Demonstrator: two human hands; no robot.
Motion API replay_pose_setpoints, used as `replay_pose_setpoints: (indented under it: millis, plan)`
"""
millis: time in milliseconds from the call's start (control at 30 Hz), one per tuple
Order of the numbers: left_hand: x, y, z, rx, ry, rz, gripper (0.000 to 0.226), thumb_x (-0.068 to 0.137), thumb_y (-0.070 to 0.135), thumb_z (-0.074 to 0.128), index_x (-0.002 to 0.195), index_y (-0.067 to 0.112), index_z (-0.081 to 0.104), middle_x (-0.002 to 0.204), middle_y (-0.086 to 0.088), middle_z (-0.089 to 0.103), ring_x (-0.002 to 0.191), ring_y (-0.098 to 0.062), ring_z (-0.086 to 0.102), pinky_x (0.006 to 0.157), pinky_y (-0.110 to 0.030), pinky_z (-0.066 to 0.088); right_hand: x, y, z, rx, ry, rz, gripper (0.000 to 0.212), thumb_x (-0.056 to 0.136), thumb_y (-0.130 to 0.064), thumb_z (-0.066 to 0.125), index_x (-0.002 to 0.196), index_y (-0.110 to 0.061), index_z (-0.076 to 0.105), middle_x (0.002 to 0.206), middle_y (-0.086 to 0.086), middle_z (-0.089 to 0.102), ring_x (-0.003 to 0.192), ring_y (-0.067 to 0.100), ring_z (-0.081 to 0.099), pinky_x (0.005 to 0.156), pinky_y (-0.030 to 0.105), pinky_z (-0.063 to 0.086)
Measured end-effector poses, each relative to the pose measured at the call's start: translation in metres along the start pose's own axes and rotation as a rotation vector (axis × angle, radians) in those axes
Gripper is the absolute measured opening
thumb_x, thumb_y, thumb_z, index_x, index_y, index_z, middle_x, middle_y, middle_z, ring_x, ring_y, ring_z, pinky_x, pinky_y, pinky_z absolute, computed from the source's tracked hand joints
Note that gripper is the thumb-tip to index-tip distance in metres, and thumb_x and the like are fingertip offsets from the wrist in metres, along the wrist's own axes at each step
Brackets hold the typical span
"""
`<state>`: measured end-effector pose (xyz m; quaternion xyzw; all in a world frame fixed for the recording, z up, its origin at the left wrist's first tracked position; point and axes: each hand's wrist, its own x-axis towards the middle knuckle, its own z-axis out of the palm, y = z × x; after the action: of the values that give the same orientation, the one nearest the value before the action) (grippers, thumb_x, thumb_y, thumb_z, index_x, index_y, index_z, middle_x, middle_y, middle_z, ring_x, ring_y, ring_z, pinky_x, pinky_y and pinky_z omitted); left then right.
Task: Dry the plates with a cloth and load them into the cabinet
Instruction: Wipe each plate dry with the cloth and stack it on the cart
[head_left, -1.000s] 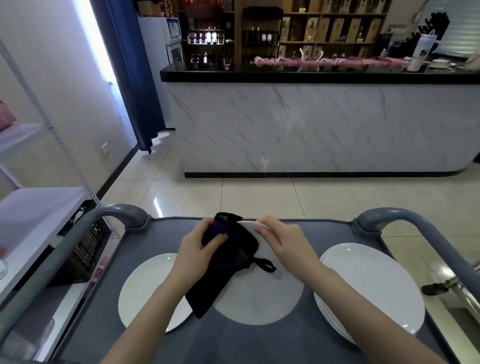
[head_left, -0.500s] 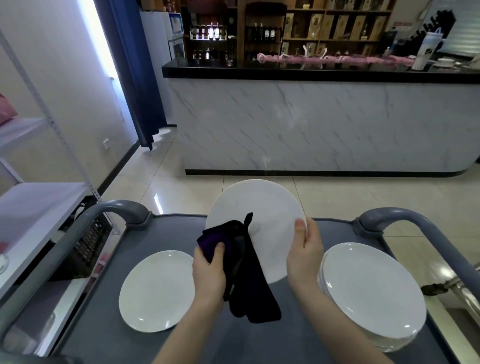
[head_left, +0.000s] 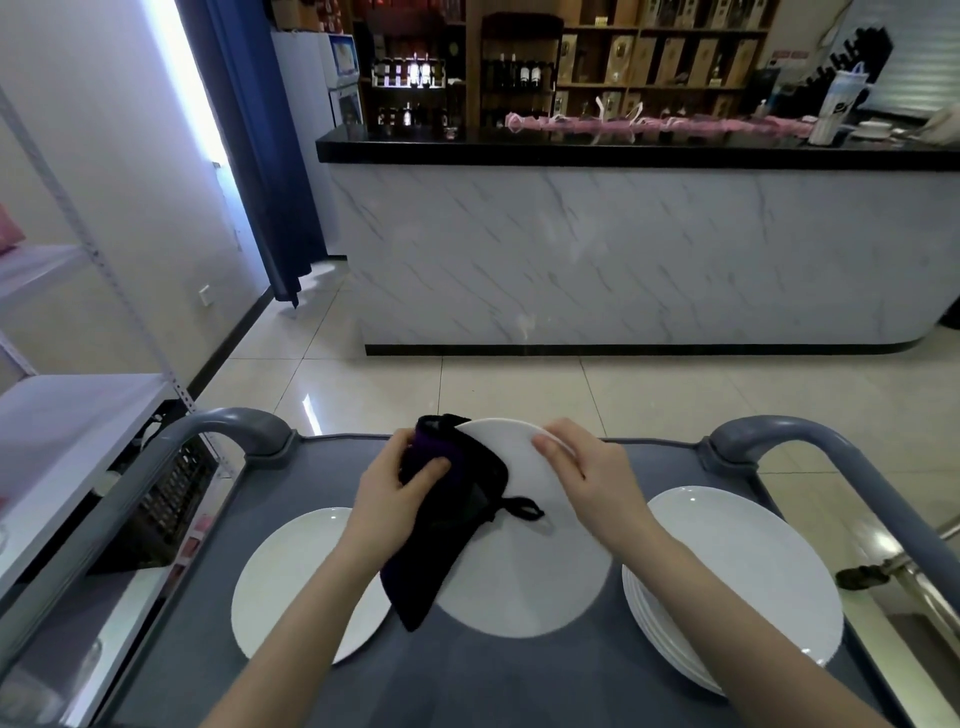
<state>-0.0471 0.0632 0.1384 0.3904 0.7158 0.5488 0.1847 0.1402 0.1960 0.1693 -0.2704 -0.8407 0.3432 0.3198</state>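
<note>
The plate (head_left: 524, 551), held upright half a second ago, is now laid back nearly flat over the middle of the cart top (head_left: 519, 686), so its other face is judged to be under wiping. It is pinched at its far rim by the right hand (head_left: 582, 473), while the dark cloth (head_left: 441, 519) is pressed onto its left part by the left hand (head_left: 395, 499). The plate's underside is hidden, no cabinet is clearly made out, and the count in the stack (head_left: 737, 582) at the cart's right edge cannot be told.
</note>
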Motion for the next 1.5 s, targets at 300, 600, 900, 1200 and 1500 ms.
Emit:
replay_pose_setpoints:
  millis: [300,600,900,1200,1500]
  plan:
    - [-0.035,-0.020,0.024,-0.333,0.304,-0.293,0.005,0.098,0.020,0.058,0.100,0.023,0.062,0.097,-0.002,0.070,0.095,-0.024,0.066,0.085,-0.041,0.052,-0.032,-0.011,0.032,0.345,0.444,0.302,0.024,0.105,-0.030,0.043,0.084,-0.029,0.054,0.071,-0.015,0.060,0.063,0.002,0.051,0.058,0.013,0.041]
    - [-0.012,0.003,-0.020,0.122,0.084,0.098,0.024,0.094,0.016,0.062,0.096,0.039,0.055,0.086,0.027,0.065,0.085,0.006,0.060,0.068,-0.007,0.042,0.006,-0.008,-0.004,0.084,-0.160,0.103,0.019,0.090,-0.051,0.055,0.108,-0.045,0.056,0.099,-0.028,0.064,0.096,-0.010,0.058,0.075,0.004,0.042]
    - [-0.002,0.020,-0.017,0.115,-0.002,0.164,0.028,0.090,0.017,0.068,0.096,0.042,0.057,0.087,0.026,0.067,0.084,0.004,0.062,0.068,-0.006,0.043,0.018,-0.020,0.011,0.000,-0.205,-0.093,0.014,0.100,-0.043,0.050,0.096,-0.040,0.062,0.080,-0.009,0.067,0.078,0.009,0.061,0.070,0.024,0.047]
    - [-0.031,-0.007,0.025,-0.432,0.407,-0.283,0.007,0.098,0.024,0.058,0.099,0.030,0.062,0.098,0.004,0.070,0.095,-0.017,0.066,0.080,-0.032,0.051,-0.014,-0.017,0.039,0.420,0.518,0.302,0.031,0.103,-0.025,0.051,0.073,-0.016,0.050,0.063,-0.010,0.047,0.061,0.004,0.039,0.056,0.016,0.035]
    - [-0.024,-0.010,0.008,-0.226,0.246,-0.125,0.011,0.094,0.013,0.063,0.096,0.023,0.062,0.087,0.006,0.071,0.083,-0.009,0.066,0.075,-0.028,0.049,-0.004,-0.011,-0.001,0.211,0.233,0.093,0.017,0.101,-0.031,0.049,0.087,-0.032,0.056,0.074,-0.010,0.058,0.065,0.003,0.050,0.060,0.011,0.038]
